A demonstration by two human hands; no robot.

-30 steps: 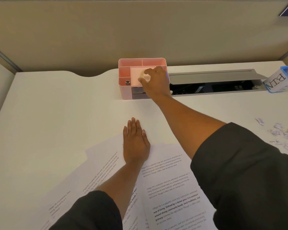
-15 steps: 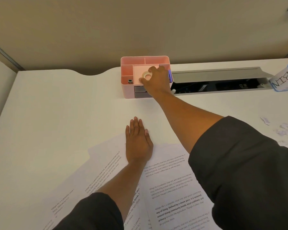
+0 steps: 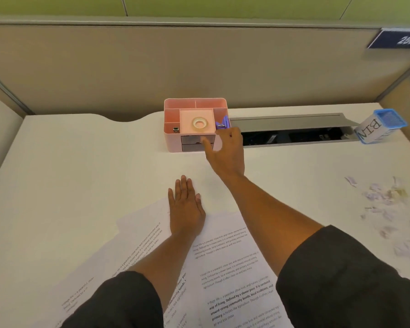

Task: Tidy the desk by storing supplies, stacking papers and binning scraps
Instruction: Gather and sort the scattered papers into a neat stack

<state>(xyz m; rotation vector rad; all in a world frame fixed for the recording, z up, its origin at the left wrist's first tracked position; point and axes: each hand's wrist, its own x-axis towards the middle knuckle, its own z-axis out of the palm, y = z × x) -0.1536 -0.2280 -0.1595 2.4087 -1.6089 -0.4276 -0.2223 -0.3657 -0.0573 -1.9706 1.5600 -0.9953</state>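
Observation:
A pink desk organizer (image 3: 173,140) stands at the back of the white desk. A roll of clear tape (image 3: 201,123) lies in its middle compartment, and a purple item (image 3: 223,123) sticks out of the right one. My right hand (image 3: 227,152) hovers in front of the organizer, fingers relaxed and holding nothing. My left hand (image 3: 186,207) lies flat on the upper edge of several printed papers (image 3: 232,268) spread loosely near me. Torn paper scraps (image 3: 386,197) are scattered at the right. A small bin (image 3: 379,126) labelled BIN with a blue rim stands at the back right.
An open cable tray (image 3: 291,133) with a grey lid runs along the back edge right of the organizer. Beige partition walls enclose the desk. A small dark clip (image 3: 175,129) sits in the organizer's front left slot.
My right hand let go of the tape roll in the middle compartment and drew back toward me. The left hand stayed flat on the papers.

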